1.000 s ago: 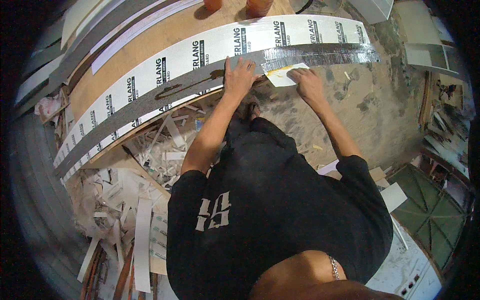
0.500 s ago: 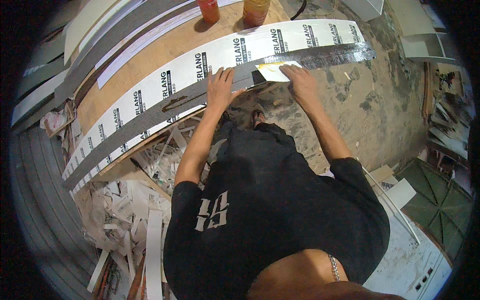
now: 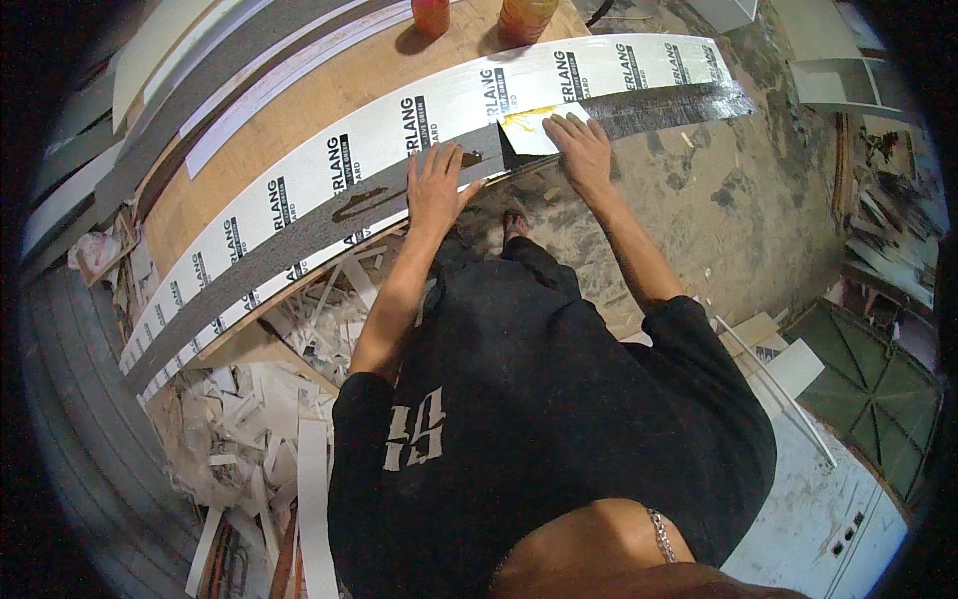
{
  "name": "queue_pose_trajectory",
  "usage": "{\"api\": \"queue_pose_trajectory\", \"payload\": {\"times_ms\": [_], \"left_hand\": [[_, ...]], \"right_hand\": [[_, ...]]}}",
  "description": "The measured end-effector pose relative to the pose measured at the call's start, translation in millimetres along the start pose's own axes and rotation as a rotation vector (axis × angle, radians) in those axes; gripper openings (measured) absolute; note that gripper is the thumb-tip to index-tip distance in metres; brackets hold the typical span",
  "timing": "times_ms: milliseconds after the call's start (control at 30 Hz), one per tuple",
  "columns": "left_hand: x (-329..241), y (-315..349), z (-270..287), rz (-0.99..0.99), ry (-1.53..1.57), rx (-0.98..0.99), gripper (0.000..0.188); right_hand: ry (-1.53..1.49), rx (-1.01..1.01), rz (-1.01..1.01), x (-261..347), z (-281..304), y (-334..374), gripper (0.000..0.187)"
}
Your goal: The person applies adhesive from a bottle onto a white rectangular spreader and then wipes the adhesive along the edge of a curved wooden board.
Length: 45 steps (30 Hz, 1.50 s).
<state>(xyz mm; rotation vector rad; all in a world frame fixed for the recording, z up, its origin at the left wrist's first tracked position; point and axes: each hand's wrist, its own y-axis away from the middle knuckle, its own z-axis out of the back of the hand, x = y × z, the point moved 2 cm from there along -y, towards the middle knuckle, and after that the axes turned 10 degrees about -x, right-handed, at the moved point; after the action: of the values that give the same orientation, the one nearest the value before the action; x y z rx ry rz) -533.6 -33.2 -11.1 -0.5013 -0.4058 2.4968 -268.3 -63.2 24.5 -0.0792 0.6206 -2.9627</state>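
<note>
A long white board [image 3: 299, 190] with printed film lies on a wooden workbench [image 3: 329, 90]. A narrow dark grey strip [image 3: 299, 235] runs along the board's near edge. My left hand [image 3: 436, 180] lies flat on that strip, fingers spread. My right hand [image 3: 579, 150] presses a small white card smeared with yellow glue [image 3: 529, 130] onto the strip. Brown glue patches [image 3: 359, 205] show on the strip left of my left hand.
Two jars with orange liquid [image 3: 431, 15] [image 3: 524, 15] stand at the bench's far side. White offcuts and scraps [image 3: 269, 439] pile on the floor at the left. A white panel [image 3: 828, 519] and a green grate [image 3: 878, 399] lie at the right.
The view has shifted, and both hands sit lower in the picture. My left hand has slid left along the dark strip; my right hand stays on the glue card.
</note>
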Motion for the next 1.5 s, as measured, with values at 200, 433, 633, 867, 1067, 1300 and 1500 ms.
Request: {"api": "queue_pose_trajectory", "payload": {"times_ms": [200, 433, 633, 867, 1067, 1300, 1500], "left_hand": [[-2.1, 3.9, -4.1, 0.041, 0.001, 0.013, 0.057], [-2.2, 2.5, -2.6, 0.093, 0.050, 0.030, 0.052], [-3.6, 0.4, -3.4, 0.128, 0.080, 0.070, 0.050], [-7.3, 3.7, -4.1, 0.153, 0.063, 0.060, 0.052], [-9.1, 3.1, -3.0, 0.178, 0.067, 0.090, 0.054], [-10.5, 1.5, -6.3, 0.209, 0.073, 0.085, 0.056], [-6.2, -4.2, 1.0, 0.219, 0.115, 0.131, 0.064]], "right_hand": [[-0.030, 0.078, 0.006, 11.5, 17.9, 26.3, 0.041], [-0.096, -0.001, -0.099, 5.2, 38.5, 18.6, 0.047], [0.015, -0.027, -0.212, -24.8, 16.6, -3.9, 0.034], [-0.038, 0.060, -0.128, 6.0, 18.4, -15.7, 0.029], [-0.087, 0.168, -0.062, 3.9, 25.9, -2.1, 0.032], [-0.098, 0.206, 0.004, 0.4, 39.9, 28.3, 0.037], [-0.152, 0.450, -0.180, 14.4, 64.4, 49.0, 0.046]]}}
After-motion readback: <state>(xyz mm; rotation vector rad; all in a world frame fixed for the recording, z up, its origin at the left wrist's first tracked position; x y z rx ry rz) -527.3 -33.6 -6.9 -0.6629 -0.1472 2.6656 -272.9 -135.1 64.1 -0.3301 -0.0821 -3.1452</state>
